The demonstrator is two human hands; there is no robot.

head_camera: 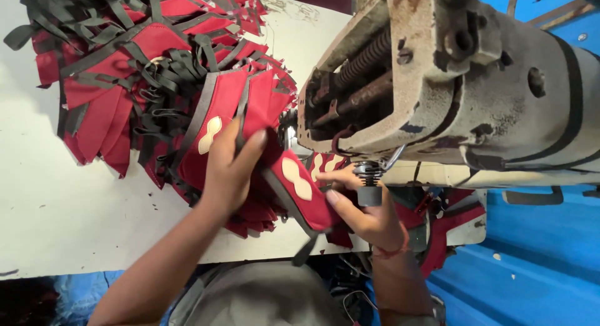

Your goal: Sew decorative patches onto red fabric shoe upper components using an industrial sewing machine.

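Right now your left hand [228, 170] lies spread flat over a red fabric piece [300, 188], fingers stretched toward the machine and the thumb pressing down, which looks like a way of keeping the cloth taut and flat on the white worktable [56, 213]. Your right hand [369, 210] pinches the near edge of that same piece, just beside the dark presser assembly [369, 185] under the head of the worn sewing machine [450, 82]; holding it there seems to steer the edge in line. The piece carries cream figure-eight patches and a dark grey trim strip [306, 248] whose loose end hangs over the table's front edge. Behind your left hand a heap of matching red pieces with grey straps [137, 70] is fanned out on the table, touching the piece you hold, so each lies within easy reach. More red pieces [459, 217] hang past the machine on your right, apart from the heap.
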